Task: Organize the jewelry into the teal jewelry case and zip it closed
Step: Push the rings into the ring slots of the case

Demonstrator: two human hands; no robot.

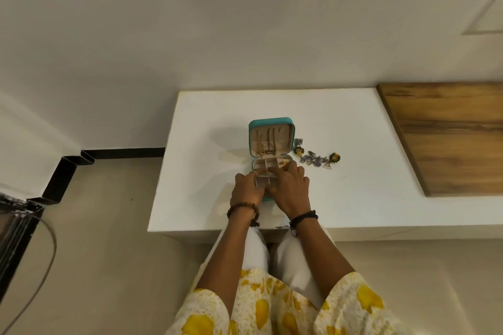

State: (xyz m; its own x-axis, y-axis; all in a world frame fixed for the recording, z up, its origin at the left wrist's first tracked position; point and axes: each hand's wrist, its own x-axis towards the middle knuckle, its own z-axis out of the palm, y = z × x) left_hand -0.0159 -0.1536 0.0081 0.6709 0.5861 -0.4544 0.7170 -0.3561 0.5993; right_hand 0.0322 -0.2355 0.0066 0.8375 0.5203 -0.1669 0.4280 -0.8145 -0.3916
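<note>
The teal jewelry case (270, 141) lies open near the middle of the white tabletop (217, 111), its lid standing up at the far side with gold chains (268, 143) hanging down the pale lining. In the tray half nearer the person, cream dividers (268, 168) split the space into compartments, and a gold ring (284, 162) sits in the far-right compartment. Both hands are over the near part of the tray. The left hand (246, 187), with a ring on one finger, has its fingers reaching onto the dividers at the tray's left edge; the right hand (290, 185) lies across the tray's right side, fingers stretched toward the middle compartments. Whether either grip holds a piece of jewelry cannot be told, since the fingertips hide what is under them. Just right of the case, loose on the tabletop, lies a cluster of earrings (317, 159): yellow flower pieces, purple-grey ones and a silver triangle. Well to the right of the case a wooden panel (449, 136) adjoins the tabletop.
</note>
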